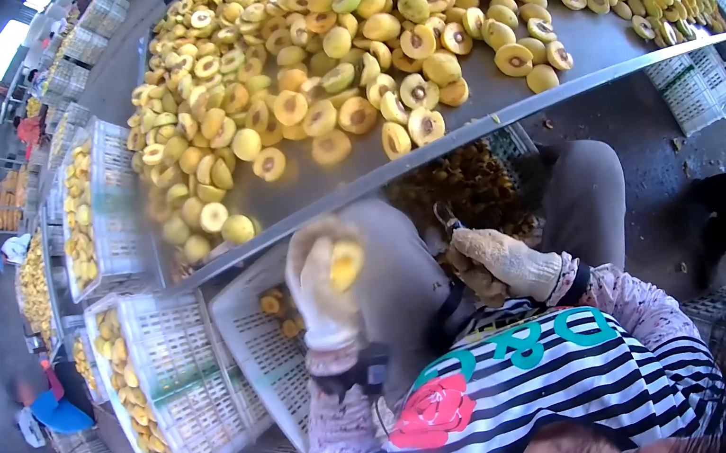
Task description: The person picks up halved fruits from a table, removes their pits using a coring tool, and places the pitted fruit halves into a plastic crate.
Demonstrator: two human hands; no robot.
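My left hand (319, 282), in a pale work glove and blurred by motion, is closed around a yellow peach half (345, 265) just below the table's front edge. Over my lap, my right hand (511, 259), gloved too, grips a small pitting tool (446, 215) whose looped metal end points up toward the table. Many halved peaches (356, 115) are heaped on the metal table (461, 124) in front of me, several with brown centres facing up. Between my knees lies a heap of dark brown scraps (463, 191).
A white crate (254, 350) with a few fruit pieces stands beside my left leg. More white crates (192, 380) filled with fruit are stacked at the left. Another white crate (694, 90) sits under the table's right end. A person in blue (63, 411) is at the far left.
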